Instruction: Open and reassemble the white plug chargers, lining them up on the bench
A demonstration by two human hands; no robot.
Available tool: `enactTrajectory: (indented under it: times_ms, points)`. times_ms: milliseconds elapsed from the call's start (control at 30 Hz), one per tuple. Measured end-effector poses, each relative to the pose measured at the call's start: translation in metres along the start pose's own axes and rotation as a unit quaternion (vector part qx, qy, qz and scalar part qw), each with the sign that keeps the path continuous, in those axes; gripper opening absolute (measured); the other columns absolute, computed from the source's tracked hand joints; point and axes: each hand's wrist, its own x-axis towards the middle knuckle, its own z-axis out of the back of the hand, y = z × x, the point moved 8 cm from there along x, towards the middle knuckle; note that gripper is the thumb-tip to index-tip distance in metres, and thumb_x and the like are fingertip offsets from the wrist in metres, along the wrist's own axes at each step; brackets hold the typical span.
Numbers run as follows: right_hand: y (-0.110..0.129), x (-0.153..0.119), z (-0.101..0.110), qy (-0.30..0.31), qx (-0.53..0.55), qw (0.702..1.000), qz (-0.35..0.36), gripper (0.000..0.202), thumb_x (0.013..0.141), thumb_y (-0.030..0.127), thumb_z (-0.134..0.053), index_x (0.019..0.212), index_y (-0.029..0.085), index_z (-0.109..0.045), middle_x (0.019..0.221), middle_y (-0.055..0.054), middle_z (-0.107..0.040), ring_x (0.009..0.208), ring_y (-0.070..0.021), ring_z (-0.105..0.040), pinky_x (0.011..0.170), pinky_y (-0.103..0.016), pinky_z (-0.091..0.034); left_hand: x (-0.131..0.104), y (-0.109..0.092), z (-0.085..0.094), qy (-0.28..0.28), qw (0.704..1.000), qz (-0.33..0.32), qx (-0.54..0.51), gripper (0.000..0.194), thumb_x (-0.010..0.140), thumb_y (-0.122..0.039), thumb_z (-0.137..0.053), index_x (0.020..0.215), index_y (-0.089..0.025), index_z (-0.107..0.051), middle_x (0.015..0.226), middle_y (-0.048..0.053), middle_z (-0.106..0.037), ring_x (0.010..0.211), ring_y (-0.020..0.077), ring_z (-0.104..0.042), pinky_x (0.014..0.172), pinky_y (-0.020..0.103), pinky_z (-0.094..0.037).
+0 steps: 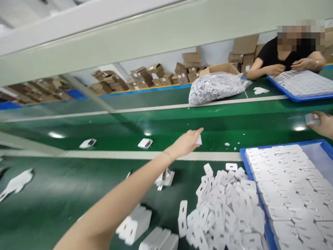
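Note:
My left hand [185, 143] reaches out over the green conveyor belt [166, 128], its fingers closed on a small white plastic piece [199, 140], mostly hidden by the hand. At the right edge my right hand [325, 124] grips a white, box-shaped plastic housing [312, 119] above the belt. Below the hands lies a heap of white slotted plastic plates [226, 208]. Beside it, a blue tray [246, 156] holds rows of white housings [288, 184]. More white housings [136, 225] stand in stacks under my left forearm.
Two white units [145, 143] [87, 143] rest on the belt. Across it sit a clear bag of white parts [218, 86], a carton [221, 68] and a co-worker [286, 55] at another blue tray [293, 99]. A slanted post [88, 93] crosses the left side.

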Motion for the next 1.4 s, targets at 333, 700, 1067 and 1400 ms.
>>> enactTrajectory:
  times_ms: [333,700,1067,1400]
  points:
    - [0.301,-0.188,0.132,0.029,0.095,0.876,0.473,0.043,0.087,0.051,-0.044,0.128,0.04,-0.051,0.139,-0.003,-0.049,0.126,-0.0303,-0.047,0.101,-0.048,-0.045,-0.168,0.141,0.042,-0.041,0.998,0.037,-0.032,0.055,0.077,-0.03,-0.064,0.129,-0.017,-0.052,0.129,0.01,-0.058,0.118,0.0283,-0.054,0.105,0.038,-0.04]
    - [0.45,-0.36,0.052,0.176,0.14,0.905,0.362,0.053,0.075,0.022,-0.05,0.128,0.022,-0.058,0.137,-0.01,-0.051,0.126,-0.0311,-0.047,0.103,-0.046,-0.042,-0.273,0.154,-0.05,-0.052,0.989,-0.107,-0.089,0.053,0.08,-0.026,-0.063,0.129,-0.011,-0.051,0.131,0.016,-0.055,0.123,0.0293,-0.05,0.104,0.038,-0.039]
    - [0.443,-0.385,0.085,0.25,0.081,0.931,0.252,0.057,0.085,0.035,-0.048,0.141,0.026,-0.047,0.145,-0.007,-0.047,0.129,-0.0331,-0.048,0.101,-0.048,-0.046,-0.213,0.124,-0.057,-0.031,0.976,-0.175,-0.128,0.039,0.09,-0.044,-0.057,0.114,-0.014,-0.059,0.114,0.009,-0.063,0.097,0.0216,-0.062,0.088,0.041,-0.051]
    - [0.41,-0.474,0.065,0.298,0.201,0.898,0.254,0.056,0.088,0.058,-0.048,0.142,0.055,-0.033,0.151,0.011,-0.035,0.135,-0.0304,-0.042,0.106,-0.047,-0.047,-0.105,0.184,-0.034,-0.077,0.992,-0.061,-0.083,0.067,0.085,-0.04,-0.055,0.138,-0.003,-0.039,0.148,0.025,-0.035,0.138,0.0366,-0.03,0.111,0.046,-0.029]
